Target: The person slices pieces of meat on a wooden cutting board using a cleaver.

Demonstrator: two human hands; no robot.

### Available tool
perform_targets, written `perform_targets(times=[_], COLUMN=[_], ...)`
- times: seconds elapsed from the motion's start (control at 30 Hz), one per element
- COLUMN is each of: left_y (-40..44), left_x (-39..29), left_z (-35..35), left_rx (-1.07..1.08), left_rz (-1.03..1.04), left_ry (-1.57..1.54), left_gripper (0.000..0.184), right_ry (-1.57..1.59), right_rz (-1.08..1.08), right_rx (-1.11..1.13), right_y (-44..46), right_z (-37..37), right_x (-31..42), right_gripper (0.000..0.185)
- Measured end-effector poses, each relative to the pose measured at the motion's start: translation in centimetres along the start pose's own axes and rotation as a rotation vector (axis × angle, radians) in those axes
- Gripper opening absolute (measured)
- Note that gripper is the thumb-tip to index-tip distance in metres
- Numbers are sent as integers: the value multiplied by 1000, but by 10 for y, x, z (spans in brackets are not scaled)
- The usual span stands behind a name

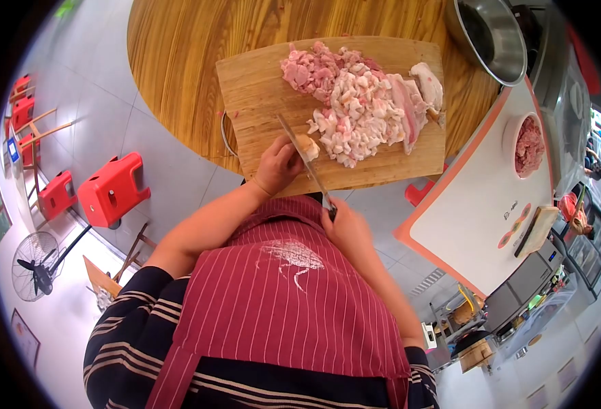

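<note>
My right hand [348,225] is closed round the dark handle of a knife [305,155], whose blade slants up and to the left across the front of the wooden cutting board [256,95]. Beside the blade, the curled fingers of my left hand [278,165] press on a small pale piece of pork fat [308,146]; my fingers partly hide it. To its right lies a large heap of diced pork fat [358,112]. Chopped pink meat [311,70] is piled behind that. A strip of pork belly [408,112] and a pale slab [428,85] lie at the heap's right.
The board rests on a round wooden table [178,88], with a metal bowl [517,51] at its right edge. A white table [461,211] to the right carries a bowl of minced meat [529,146]. Red stools [116,191] and a fan [39,266] stand left. A person [575,215] is far right.
</note>
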State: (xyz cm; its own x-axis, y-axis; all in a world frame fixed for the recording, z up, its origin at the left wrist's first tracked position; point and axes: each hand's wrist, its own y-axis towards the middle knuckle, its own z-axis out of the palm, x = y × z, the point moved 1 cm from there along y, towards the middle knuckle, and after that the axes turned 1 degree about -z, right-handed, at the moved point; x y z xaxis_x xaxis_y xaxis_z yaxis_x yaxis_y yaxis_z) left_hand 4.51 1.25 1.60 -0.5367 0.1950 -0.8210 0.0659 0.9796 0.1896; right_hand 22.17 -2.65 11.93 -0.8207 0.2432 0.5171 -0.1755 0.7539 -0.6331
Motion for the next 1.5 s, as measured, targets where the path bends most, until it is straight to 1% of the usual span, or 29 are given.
perform_targets(times=[0.07,0.13,0.27,0.33,0.37,0.4,0.43,0.47,0.53,0.57,0.63,0.73,0.83,0.87,0.93,1.0,1.03,1.07,1.1,1.13,1.2,1.23,1.3,1.33,1.37,1.4,1.43,1.47,1.5], left_y=[-4,-2,-3,-5,-6,-8,-9,-8,-8,-7,-5,-7,-7,-7,-9,-12,-7,-7,-7,-3,-1,5,7,6,8,9,7,4,1], left_x=[2,3,3,3,5,6,6,7,9,9,8,4,7,8,10,15,14,10,7,7,4,-1,-10,-7,-3,1,4,8,12], left_z=[2,1,4,5,5,3,4,4,4,5,5,7,6,6,5,7,5,4,3,-1,-15,-28,-54,-61,-65,-68,-70,-69,-65], left_rx=[-13,-30,-55,-54,-23,7,8,15,16,-18,-47,-65,-38,-27,-24,44,38,36,34,29,-82,-78,49,51,189,327,325,439,551], left_rz=[-19,-31,-26,-46,-86,-124,-121,-107,-79,-58,-42,-64,-95,-105,-105,-61,-38,-47,-59,-44,33,36,157,150,304,461,459,518,579], left_ry=[5,17,24,9,-11,-27,-27,8,57,64,65,31,-9,0,18,120,129,86,43,47,44,45,8,9,135,261,261,230,199], left_gripper=[30,29,30,29,29,29,29,29,28,29,29,29,28,27,26,24,24,23,22,22,21,21,22,22,22,23,23,25,27], right_ry=[24,14,103,92,94,107,116,119,106,113,133,97,128,130,99,82,88,85,78,79,56,59,351,372,372,383,394,392,323], right_rz=[-37,-65,-8,-11,-2,26,52,47,-72,-82,-35,0,88,87,-48,-95,-109,-177,-244,-252,-286,-285,-86,-152,-152,-46,60,60,51], right_rx=[3,-55,-4,-42,-38,12,56,51,-50,-60,-29,1,26,24,17,-76,-96,-81,-63,-76,-28,-31,-34,-122,-118,-107,-96,-98,-109], right_y=[7,14,-23,-36,-32,-15,3,20,48,49,34,-12,-15,-4,40,73,92,106,114,117,113,108,89,81,73,64,55,48,43], right_z=[5,12,10,7,8,3,1,4,11,13,18,15,20,23,23,19,15,14,12,1,-24,-34,-47,-50,-53,-59,-62,-60,-57], right_x=[0,-4,-26,-25,-25,-10,0,5,14,11,-1,-25,-24,-21,-5,20,22,21,20,21,20,22,21,20,21,24,25,23,19], right_gripper=[30,32,32,28,28,29,29,29,29,29,28,26,24,24,26,28,28,29,29,29,31,31,33,32,32,30,29,29,30])
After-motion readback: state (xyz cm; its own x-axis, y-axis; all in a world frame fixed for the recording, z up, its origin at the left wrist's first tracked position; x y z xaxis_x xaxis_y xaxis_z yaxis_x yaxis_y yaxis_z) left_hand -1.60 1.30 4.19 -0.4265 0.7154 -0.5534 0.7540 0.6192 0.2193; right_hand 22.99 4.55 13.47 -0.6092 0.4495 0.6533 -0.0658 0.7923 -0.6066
